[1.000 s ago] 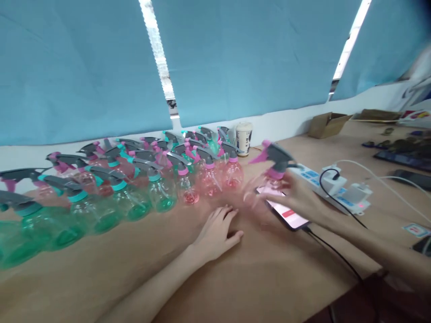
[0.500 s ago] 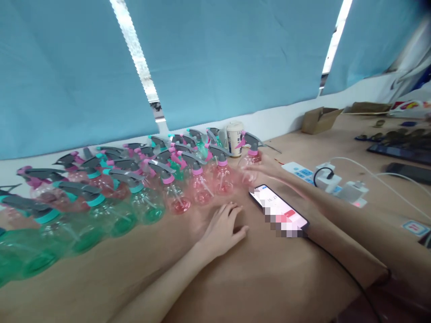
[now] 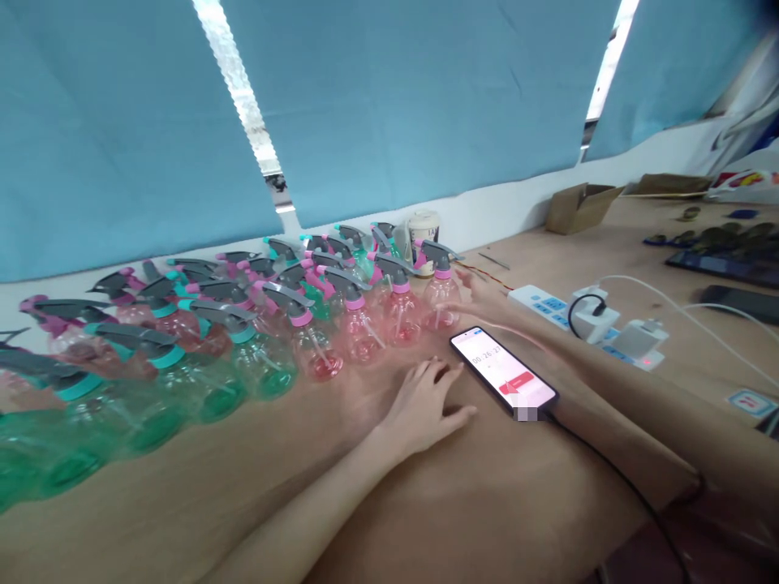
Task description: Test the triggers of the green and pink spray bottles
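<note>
My left hand (image 3: pixel 421 412) lies on the table with its fingers stretched out and nothing in them, just left of a phone (image 3: pixel 511 377) with a lit timer screen. Over beyond the phone, my right hand (image 3: pixel 484 302) is open beside a clear red spray bottle (image 3: pixel 443 298) with a pink collar and grey trigger. The thumb is close to the bottle's side; whether it touches is unclear. That bottle stands upright at the right end of a row of red spray bottles (image 3: pixel 363 337) and green spray bottles (image 3: pixel 263 369).
Behind the bottles stands a paper cup (image 3: pixel 424 223). A power strip (image 3: pixel 539 304) with chargers (image 3: pixel 593 320) sits to the right, with white cables trailing. A black cable (image 3: pixel 614 474) runs from the phone. Farther back is an open cardboard box (image 3: pixel 581 207), before a blue curtain (image 3: pixel 377 105).
The red bottle has shifted slightly left, beside its neighbour. My right hand has loosened and drawn back from it. My left hand has slid right, toward the phone.
</note>
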`<state>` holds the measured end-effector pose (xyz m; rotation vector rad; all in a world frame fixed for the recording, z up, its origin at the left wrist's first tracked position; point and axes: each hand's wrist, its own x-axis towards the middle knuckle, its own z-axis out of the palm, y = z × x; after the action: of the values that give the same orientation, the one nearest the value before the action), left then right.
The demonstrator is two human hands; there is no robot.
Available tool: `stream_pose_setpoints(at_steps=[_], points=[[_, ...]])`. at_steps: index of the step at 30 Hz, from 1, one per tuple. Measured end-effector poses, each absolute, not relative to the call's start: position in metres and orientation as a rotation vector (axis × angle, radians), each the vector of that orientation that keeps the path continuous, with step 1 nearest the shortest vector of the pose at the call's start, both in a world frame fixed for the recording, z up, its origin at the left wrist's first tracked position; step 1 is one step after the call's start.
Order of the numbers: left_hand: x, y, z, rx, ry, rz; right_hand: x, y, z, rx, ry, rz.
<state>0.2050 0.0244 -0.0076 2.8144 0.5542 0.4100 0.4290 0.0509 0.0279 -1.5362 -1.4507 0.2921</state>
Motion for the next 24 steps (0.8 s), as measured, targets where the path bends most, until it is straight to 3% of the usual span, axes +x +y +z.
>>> stream_pose_setpoints(at_steps=[15,24], points=[[0.236,0.004,-0.020,2.852,0.611,0.467,0.432,-0.041,0.033,-1.698,-1.411,0.246],[0.211,0.004,-0.017,2.863,0.487,0.487,0.345,-0.044,0.030,-1.514,-1.476,0.420]])
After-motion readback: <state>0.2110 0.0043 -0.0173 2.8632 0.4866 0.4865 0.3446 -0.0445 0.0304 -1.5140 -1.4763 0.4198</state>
